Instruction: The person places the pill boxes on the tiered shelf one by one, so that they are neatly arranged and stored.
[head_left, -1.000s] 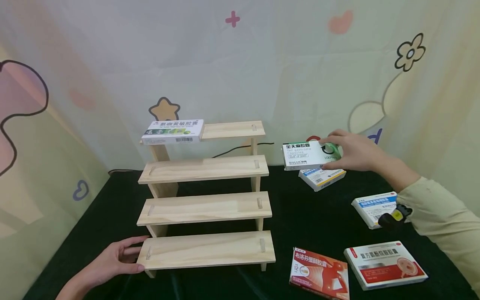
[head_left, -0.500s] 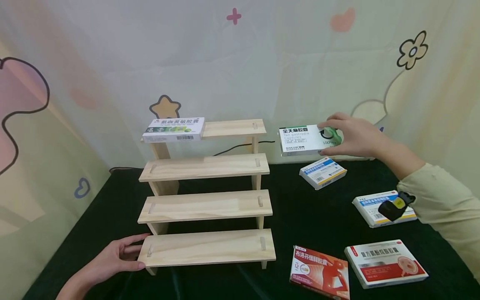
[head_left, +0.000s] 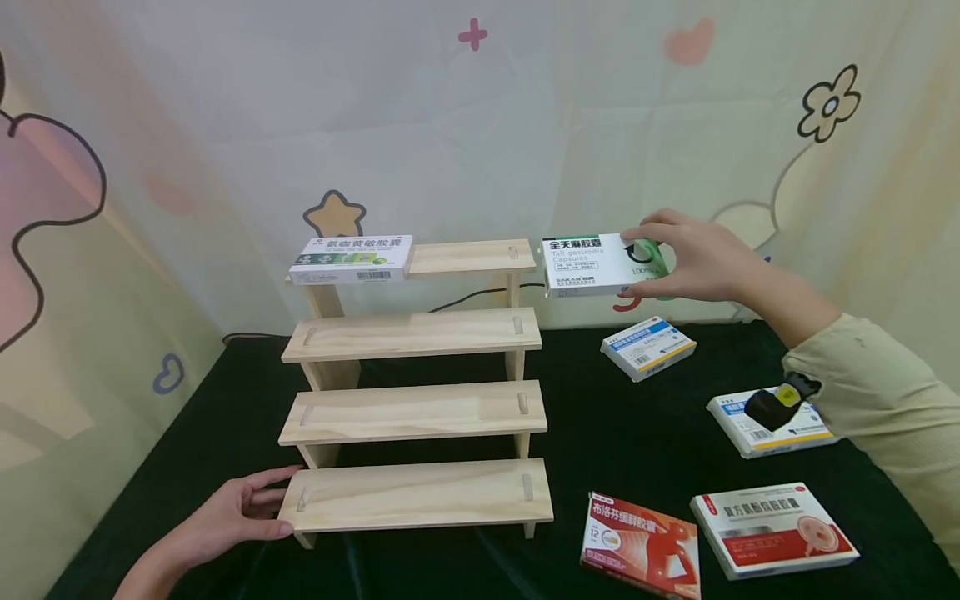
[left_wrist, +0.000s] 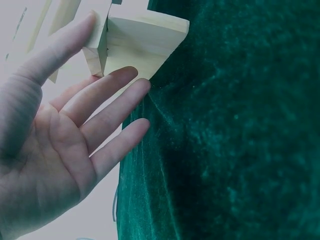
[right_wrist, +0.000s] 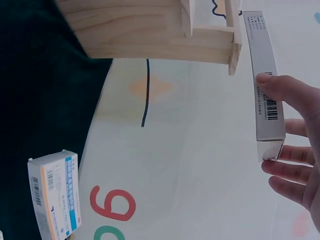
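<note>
My right hand (head_left: 701,260) pinches a white and green medicine box (head_left: 585,267) by its right end and holds it in the air, just right of the top step. In the right wrist view my thumb lies on the narrow side of that box (right_wrist: 265,90), which bears a barcode. A four-step wooden display stand (head_left: 420,496) stands on the dark green cloth. At its lowest step, my left hand (head_left: 228,521) holds the left end between thumb and index finger; the other fingers extend loosely in the left wrist view. Another white medicine box (head_left: 348,260) lies on the top step's left half.
On the cloth (head_left: 600,433) at right lie two blue-and-white boxes, one behind (head_left: 648,348) and one nearer (head_left: 772,421), partly covered by the wrist camera. A red box (head_left: 640,546) and a white-and-red box (head_left: 775,531) lie at front right. A patterned curtain hangs behind.
My right hand has lifted the white and green box and carried it left toward the top step, uncovering the blue-and-white box below. The left hand stays at the lowest step.
</note>
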